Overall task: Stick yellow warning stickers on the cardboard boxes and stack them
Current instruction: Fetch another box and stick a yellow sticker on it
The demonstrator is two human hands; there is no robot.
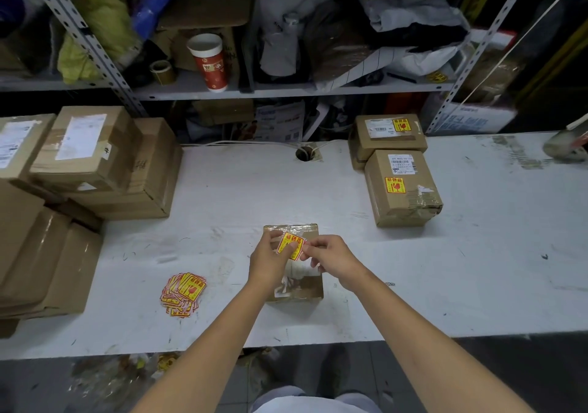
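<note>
A small taped cardboard box lies on the white table in front of me. Above it I hold one yellow warning sticker. My left hand pinches its left side with the thumb on its face, and my right hand pinches its right edge. A fanned pile of yellow stickers lies on the table to the left of the box. Two boxes with stickers on them stand at the right: a nearer one and a farther one.
Stacked plain cardboard boxes fill the table's left end. A cable hole sits at the table's back edge. Metal shelving behind holds a red paper cup, a tape roll and bags. A tape dispenser lies far right.
</note>
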